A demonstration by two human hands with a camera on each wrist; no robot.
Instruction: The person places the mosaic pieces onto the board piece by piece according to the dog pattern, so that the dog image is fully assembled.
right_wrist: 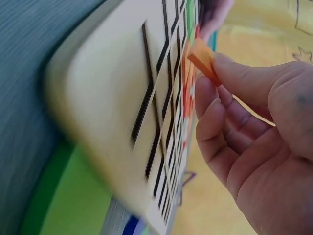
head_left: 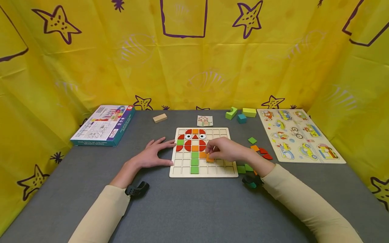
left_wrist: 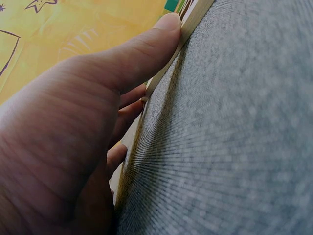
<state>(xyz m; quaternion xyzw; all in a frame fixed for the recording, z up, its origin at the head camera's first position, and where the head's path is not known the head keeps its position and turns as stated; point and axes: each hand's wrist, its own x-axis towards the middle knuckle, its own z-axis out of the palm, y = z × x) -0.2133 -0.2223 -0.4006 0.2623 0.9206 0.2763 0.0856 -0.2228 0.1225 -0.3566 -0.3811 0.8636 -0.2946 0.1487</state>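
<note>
A wooden grid board (head_left: 182, 171) lies mid-table, with red, orange, green and eye-marked tiles set in its squares. My right hand (head_left: 226, 149) is over the board's right half and pinches an orange square tile (right_wrist: 203, 59) between thumb and fingers. In the head view that tile is just right of another orange tile (head_left: 202, 155) lying in the grid. At the board's left edge, my left hand (head_left: 153, 153) rests with fingers spread. Its thumb (left_wrist: 168, 24) touches the board's rim in the left wrist view.
Loose green tiles (head_left: 241, 169) and red tiles (head_left: 267, 156) lie right of the board. A small picture card (head_left: 205, 120) is behind it, near a wooden block (head_left: 160, 118) and a teal cube (head_left: 241, 118). A box (head_left: 100, 125) stands left, a picture puzzle (head_left: 299, 135) right.
</note>
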